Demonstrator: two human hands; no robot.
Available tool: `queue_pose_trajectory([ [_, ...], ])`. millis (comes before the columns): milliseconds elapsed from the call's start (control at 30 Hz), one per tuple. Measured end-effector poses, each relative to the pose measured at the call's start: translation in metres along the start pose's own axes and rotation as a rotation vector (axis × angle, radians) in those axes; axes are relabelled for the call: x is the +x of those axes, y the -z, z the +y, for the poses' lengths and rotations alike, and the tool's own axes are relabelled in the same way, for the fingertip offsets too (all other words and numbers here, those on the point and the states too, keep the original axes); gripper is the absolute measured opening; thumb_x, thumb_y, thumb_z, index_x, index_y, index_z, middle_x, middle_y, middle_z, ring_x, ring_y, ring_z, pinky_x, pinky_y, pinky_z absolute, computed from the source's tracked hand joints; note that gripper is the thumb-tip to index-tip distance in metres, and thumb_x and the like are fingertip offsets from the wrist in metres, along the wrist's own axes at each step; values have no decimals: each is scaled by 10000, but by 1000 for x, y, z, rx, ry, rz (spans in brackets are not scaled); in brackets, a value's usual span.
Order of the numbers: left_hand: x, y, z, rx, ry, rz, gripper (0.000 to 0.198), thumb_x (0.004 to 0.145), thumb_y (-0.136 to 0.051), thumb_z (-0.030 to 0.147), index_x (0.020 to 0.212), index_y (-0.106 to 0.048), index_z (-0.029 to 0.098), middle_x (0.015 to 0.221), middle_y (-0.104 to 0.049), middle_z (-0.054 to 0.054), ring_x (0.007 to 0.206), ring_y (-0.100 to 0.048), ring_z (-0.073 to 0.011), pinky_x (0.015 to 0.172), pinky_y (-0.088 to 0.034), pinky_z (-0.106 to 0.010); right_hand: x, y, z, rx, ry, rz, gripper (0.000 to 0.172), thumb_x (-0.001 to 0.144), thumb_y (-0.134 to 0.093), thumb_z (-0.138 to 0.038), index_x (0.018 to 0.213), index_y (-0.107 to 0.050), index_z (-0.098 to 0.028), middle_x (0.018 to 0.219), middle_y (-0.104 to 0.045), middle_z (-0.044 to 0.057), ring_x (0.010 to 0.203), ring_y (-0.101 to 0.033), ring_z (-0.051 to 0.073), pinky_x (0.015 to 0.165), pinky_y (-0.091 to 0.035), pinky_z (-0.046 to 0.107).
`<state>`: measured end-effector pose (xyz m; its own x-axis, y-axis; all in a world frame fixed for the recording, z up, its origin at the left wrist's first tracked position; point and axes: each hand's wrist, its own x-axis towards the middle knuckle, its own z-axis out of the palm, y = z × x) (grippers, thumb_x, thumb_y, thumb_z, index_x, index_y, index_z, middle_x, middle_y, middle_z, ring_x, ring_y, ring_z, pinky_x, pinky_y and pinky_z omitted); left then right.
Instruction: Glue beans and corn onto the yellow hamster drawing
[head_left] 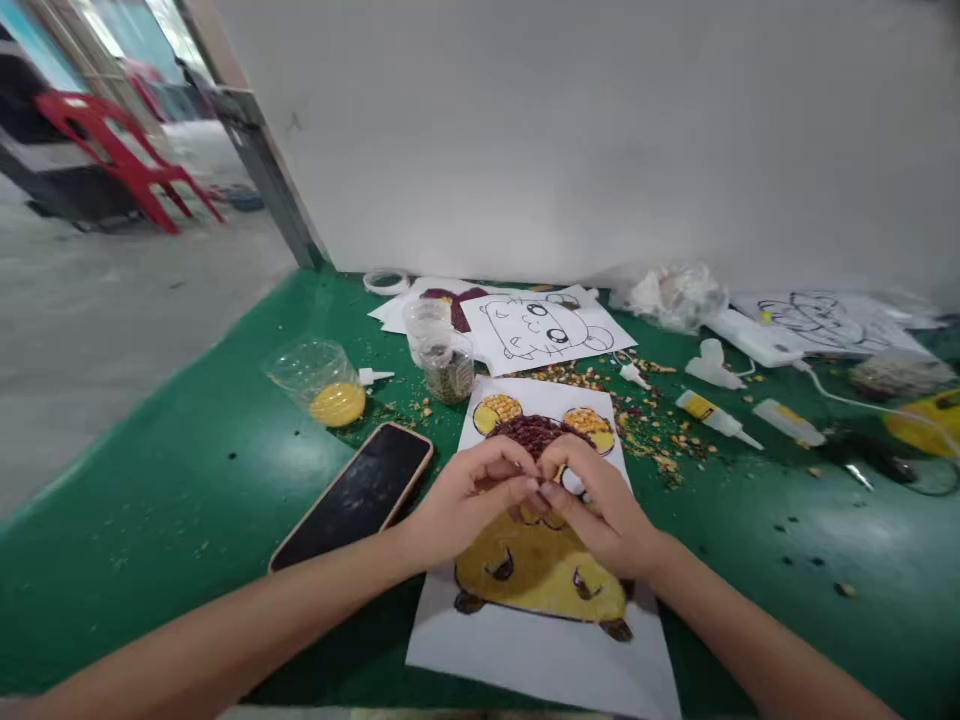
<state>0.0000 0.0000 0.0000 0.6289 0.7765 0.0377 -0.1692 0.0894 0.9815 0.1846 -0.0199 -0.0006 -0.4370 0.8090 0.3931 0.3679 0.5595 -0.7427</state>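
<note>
Hands [463, 505] arch together, fingertips [529, 487] apparently touching.

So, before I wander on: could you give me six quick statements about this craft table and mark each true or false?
1. The left hand and right hand meet over a seed mosaic. True.
2. The smartphone lies to the right of the mosaic. False: the smartphone lies to its left.
3. The mosaic's ears bear orange-yellow kernels. True.
4. The plastic chair in the background is blue. False: the plastic chair is red.
5. An uncoloured animal drawing lies beyond the mosaic. True.
6. The yellow-labelled bottles stand upright. False: the yellow-labelled bottles lie flat.
</note>
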Motion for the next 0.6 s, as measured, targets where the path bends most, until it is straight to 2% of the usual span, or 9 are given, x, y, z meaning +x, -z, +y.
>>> queue_pose_trajectory([
  [433, 3, -1, -1, -8, 17, 26, 97, 860, -530, 244, 886, -506, 154, 766, -654, -29, 735, -639, -127, 621, -482, -212, 3, -5, 1, -190, 70, 42, 105, 859, -386, -128, 786, -419, -195, 766, -492, 22, 747, -443, 156, 671, -354, 281],
  [600, 3, -2, -1, 0, 33, 21, 99, 867, -518, 253, 892, -486, 163, 766, -650, -23, 722, -635, -122, 625, -477, -215, 3, -8, 2, -161, -32, 40, 124, 880, -367, -164, 768, -408, -196, 776, -487, 26, 750, -443, 158, 672, -352, 286],
])
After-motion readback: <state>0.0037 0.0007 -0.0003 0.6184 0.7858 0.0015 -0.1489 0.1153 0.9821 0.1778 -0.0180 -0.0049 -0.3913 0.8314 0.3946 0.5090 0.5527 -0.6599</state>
